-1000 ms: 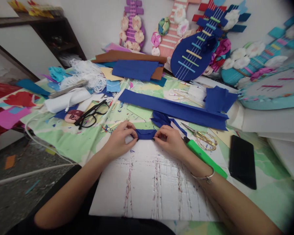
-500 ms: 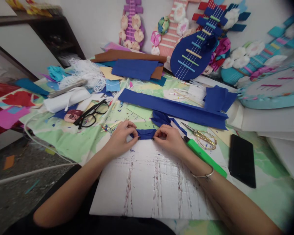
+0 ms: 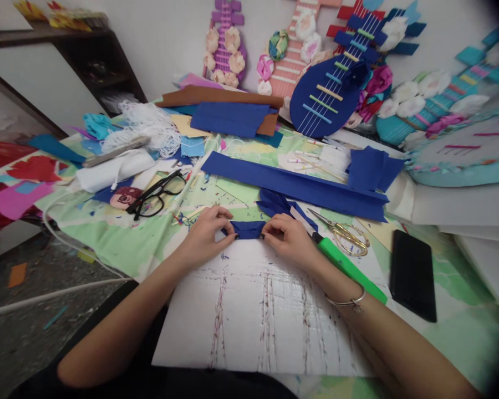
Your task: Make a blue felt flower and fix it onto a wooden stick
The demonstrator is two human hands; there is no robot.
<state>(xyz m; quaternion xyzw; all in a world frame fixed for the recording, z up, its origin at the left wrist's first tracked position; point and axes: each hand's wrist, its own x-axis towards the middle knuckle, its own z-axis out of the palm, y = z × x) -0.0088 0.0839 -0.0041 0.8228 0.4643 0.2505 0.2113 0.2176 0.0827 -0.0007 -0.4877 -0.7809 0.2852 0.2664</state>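
Observation:
A small folded piece of dark blue paper [image 3: 247,229] lies at the far edge of a scored white cutting board [image 3: 258,310]. My left hand [image 3: 203,235] pinches its left end with the fingers closed. The right end is pinched by my right hand [image 3: 289,238], which wears a thin bracelet at the wrist. A green-handled craft knife [image 3: 349,270] lies just right of my right hand. More folded blue paper [image 3: 274,202] rests right behind the piece.
Gold scissors [image 3: 343,233] and a black phone [image 3: 412,274] lie to the right. A long blue paper strip [image 3: 291,185], black glasses [image 3: 156,194], white string [image 3: 149,127] and paper scraps cover the table. Paper-decorated instrument models [image 3: 328,83] lean against the wall.
My hands have drawn slightly closer together on the blue piece, which now looks shorter. Nothing else has moved.

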